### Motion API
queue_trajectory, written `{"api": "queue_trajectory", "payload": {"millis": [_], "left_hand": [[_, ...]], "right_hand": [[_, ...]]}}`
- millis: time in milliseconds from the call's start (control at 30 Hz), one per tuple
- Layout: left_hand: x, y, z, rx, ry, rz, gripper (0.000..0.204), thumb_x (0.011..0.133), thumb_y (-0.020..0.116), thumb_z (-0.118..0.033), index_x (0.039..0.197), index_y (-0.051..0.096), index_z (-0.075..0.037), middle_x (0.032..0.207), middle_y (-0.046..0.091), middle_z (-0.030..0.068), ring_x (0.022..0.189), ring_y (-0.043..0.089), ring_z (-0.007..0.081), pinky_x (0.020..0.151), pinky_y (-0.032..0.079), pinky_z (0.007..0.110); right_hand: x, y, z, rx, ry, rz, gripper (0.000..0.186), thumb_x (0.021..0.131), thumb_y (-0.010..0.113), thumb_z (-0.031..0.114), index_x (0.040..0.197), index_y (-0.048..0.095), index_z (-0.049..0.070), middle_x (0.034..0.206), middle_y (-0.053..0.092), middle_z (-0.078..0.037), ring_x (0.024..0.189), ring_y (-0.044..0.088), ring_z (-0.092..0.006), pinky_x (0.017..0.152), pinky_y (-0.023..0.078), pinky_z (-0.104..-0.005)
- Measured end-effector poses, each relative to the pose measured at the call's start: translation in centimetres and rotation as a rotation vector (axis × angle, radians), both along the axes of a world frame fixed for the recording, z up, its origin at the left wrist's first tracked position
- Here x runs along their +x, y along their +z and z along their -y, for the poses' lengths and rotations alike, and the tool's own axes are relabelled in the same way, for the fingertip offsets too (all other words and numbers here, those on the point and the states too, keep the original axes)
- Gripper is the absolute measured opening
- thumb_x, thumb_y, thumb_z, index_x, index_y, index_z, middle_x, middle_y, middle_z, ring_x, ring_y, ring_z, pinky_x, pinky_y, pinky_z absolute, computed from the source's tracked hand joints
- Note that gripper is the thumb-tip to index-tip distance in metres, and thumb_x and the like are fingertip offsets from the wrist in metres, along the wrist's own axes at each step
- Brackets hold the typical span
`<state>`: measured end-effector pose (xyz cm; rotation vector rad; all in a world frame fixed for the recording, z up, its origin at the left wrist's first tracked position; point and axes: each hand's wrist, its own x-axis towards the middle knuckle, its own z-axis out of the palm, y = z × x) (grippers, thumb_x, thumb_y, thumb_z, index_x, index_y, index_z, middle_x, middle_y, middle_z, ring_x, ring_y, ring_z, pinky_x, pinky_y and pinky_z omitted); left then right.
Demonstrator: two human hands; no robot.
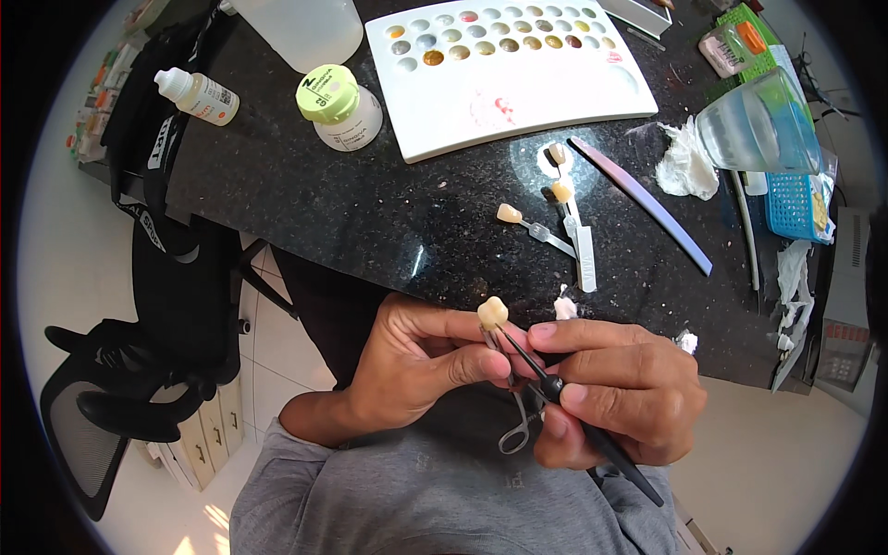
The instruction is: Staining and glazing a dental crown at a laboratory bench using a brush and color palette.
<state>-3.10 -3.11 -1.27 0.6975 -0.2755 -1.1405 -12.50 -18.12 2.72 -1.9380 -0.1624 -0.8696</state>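
Observation:
A small cream tooth crown (493,313) is gripped in the tip of a metal clamp (515,435) with ring handles. My left hand (421,365) holds this clamp between thumb and fingers, just below the crown. My right hand (624,393) is closed on a slim black-handled tool (601,442), whose fine dark tip reaches up to the crown's lower right. Whether the tip touches it I cannot tell. Just beyond my fingers, shade tabs (583,259) with tooth-shaped tips lie on the dark speckled worktop (351,236).
Around the worktop: a white mixing palette (499,88), lidded jar (339,116), dropper bottle (199,98), translucent container (301,28), glass of liquid (754,125), blue basket (794,199), long file (640,208) and crumpled tissue (686,162). A black chair (102,444) stands at the left.

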Motion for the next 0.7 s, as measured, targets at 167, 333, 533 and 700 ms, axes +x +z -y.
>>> {"api": "queue_trajectory", "payload": {"millis": [167, 333, 533, 700], "left_hand": [[0.02, -0.09, -0.07, -0.004, -0.003, 0.018, 0.017, 0.086, 0.062, -0.001, 0.101, 0.064, 0.007, 0.096, 0.067, 0.0166, 0.091, 0.065, 0.0202, 0.082, 0.057, 0.031], [-0.02, -0.03, -0.07, -0.003, 0.0, -0.001, 0.017, 0.085, 0.062, -0.001, 0.1, 0.064, 0.007, 0.096, 0.067, 0.0166, 0.091, 0.065, 0.02, 0.082, 0.056, 0.031], [-0.22, 0.63, 0.26, 0.121, 0.046, 0.03, 0.024, 0.082, 0.069, -0.014, 0.093, 0.065, 0.007, 0.085, 0.068, 0.0178, 0.08, 0.068, 0.0238, 0.076, 0.057, 0.033], [-0.03, 0.21, 0.07, 0.067, 0.012, 0.008, 0.02, 0.083, 0.066, -0.008, 0.096, 0.064, 0.007, 0.09, 0.067, 0.0173, 0.085, 0.067, 0.0221, 0.078, 0.057, 0.032]], "right_hand": [[0.02, -0.11, -0.05, 0.006, -0.011, 0.001, 0.023, 0.066, 0.079, 0.005, 0.075, 0.059, -0.002, 0.068, 0.062, -0.014, 0.07, 0.069, -0.0311, 0.058, 0.06, -0.0338], [0.12, 0.03, -0.01, -0.001, 0.002, -0.001, 0.023, 0.066, 0.079, 0.006, 0.075, 0.059, -0.002, 0.068, 0.062, -0.014, 0.07, 0.069, -0.0312, 0.058, 0.06, -0.0337], [-0.02, -0.05, -0.11, 0.002, -0.02, -0.003, 0.023, 0.066, 0.078, 0.005, 0.075, 0.059, -0.002, 0.067, 0.062, -0.014, 0.07, 0.069, -0.0313, 0.058, 0.06, -0.0339], [-0.02, -0.17, -0.2, 0.002, -0.037, 0.004, 0.022, 0.066, 0.078, 0.004, 0.074, 0.059, -0.002, 0.067, 0.062, -0.014, 0.068, 0.069, -0.031, 0.057, 0.06, -0.0339]]}}
